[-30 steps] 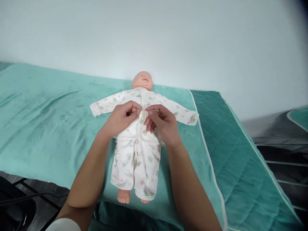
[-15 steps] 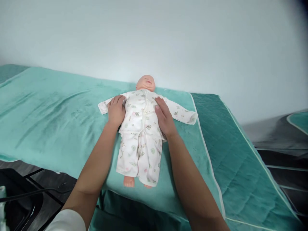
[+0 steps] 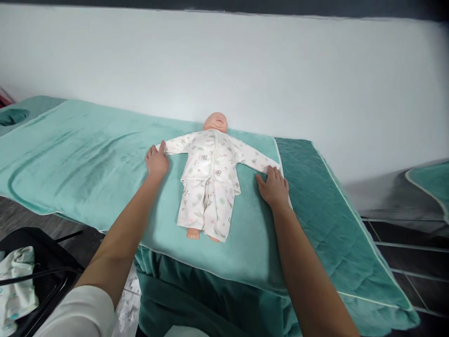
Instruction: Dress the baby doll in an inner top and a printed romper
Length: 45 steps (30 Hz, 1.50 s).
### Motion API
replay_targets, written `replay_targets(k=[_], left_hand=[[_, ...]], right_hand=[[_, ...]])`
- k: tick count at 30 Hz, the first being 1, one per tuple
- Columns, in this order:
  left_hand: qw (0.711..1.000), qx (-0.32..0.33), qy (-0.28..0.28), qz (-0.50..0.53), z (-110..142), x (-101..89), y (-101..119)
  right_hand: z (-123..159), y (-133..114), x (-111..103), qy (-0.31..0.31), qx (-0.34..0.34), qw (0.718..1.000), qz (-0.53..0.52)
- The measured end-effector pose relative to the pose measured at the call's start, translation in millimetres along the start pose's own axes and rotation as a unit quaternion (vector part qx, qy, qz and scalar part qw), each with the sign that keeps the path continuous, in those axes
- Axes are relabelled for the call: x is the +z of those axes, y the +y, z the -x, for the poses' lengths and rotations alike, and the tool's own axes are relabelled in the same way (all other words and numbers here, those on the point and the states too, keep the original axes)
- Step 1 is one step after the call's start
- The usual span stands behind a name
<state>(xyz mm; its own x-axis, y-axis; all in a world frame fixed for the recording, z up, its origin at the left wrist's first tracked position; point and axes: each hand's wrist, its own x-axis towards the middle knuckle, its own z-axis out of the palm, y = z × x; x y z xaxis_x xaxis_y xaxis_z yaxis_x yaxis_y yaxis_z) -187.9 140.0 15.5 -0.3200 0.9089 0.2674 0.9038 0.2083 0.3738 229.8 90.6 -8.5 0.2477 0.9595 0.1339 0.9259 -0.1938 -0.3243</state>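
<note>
Doll [image 3: 211, 164] face up on the green blanket [image 3: 94, 154], my hands at both sleeve ends.
Through the head camera I have a pale wall [image 3: 224, 65] beyond the doll's head and a darker quilt [image 3: 315, 206] to its right; well off to its left, a black chair [image 3: 49, 248] bears a printed cloth [image 3: 17, 281]. I have one arm reaching along each side of the doll. My right hand [image 3: 274, 187] has released fingers loosely spread, thumb apart; with my left hand [image 3: 156, 161], I can't tell whether the fingers grasp the sleeve [image 3: 178, 144].

Baby doll [image 3: 215, 123], face-up, white pajamas [image 3: 211, 175] (small prints), sleeves [image 3: 255, 157] outspread
</note>
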Motion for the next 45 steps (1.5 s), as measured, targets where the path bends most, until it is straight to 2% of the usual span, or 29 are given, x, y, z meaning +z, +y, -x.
replay_targets(k=[6, 11, 16, 20, 23, 25, 27, 29, 32, 35, 38, 41, 45], left_hand=[[1.0, 0.011, -0.016, 0.0, -19.8, -4.2, -8.5], [0.999, -0.038, 0.033, 0.016, -23.7, -7.2, -14.7], [0.999, -0.026, 0.005, -0.022, -14.7, -9.0, -9.3], [0.999, -0.038, 0.009, -0.032, -4.5, -12.4, -5.0], [0.999, -0.043, 0.012, -0.029, 10.3, -17.0, -3.9], [0.999, -0.033, 0.014, -0.009, 29.2, -21.2, -3.8], [0.999, 0.001, 0.015, 0.037, 57.8, -26.4, -4.1], [0.99, 0.067, 0.004, 0.121, 94.2, -32.4, -4.3], [0.952, 0.157, -0.048, 0.26, 150.7, -44.6, -2.6], [0.91, 0.219, -0.11, 0.335, 189.5, -60.2, 2.0], [0.887, 0.29, -0.155, 0.324, 204.2, -73.8, 8.7], [0.876, 0.372, -0.186, 0.245, 206.5, -81.1, 15.9], [0.872, 0.42, -0.183, 0.172, 209.2, -83.9, 21.0]], right_hand=[[-1.0, -4.3, 0.6, 0.014, 0.007, 1.0, -0.004], [-1.6, -3.3, 1.7, 0.022, 0.007, 1.0, -0.006], [-1.9, -4.6, 2.4, 0.031, 0.01, 0.999, -0.004], [0.4, -7.4, -0.3, 0.033, 0.013, 0.999, -0.009], [12.7, -10.7, -3.5, 0.037, 0.018, 0.999, -0.015], [31.7, -14.1, -5.0, 0.041, 0.01, 0.999, -0.028], [60.7, -18.5, -6.0, 0.046, -0.027, 0.997, -0.063], [97.0, -24.3, -7.6, 0.047, -0.097, 0.986, -0.129], [152.5, -35.5, -14.7, 0.036, -0.2, 0.949, -0.242], [191.2, -49.6, -28.8, 0.011, -0.263, 0.926, -0.269], [206.5, -64.6, -44.7, -0.03, -0.305, 0.921, -0.238], [207.2, -77.7, -56.9, -0.063, -0.328, 0.921, -0.201], [203.0, -89.2, -66.9, -0.099, -0.362, 0.914, -0.156]])
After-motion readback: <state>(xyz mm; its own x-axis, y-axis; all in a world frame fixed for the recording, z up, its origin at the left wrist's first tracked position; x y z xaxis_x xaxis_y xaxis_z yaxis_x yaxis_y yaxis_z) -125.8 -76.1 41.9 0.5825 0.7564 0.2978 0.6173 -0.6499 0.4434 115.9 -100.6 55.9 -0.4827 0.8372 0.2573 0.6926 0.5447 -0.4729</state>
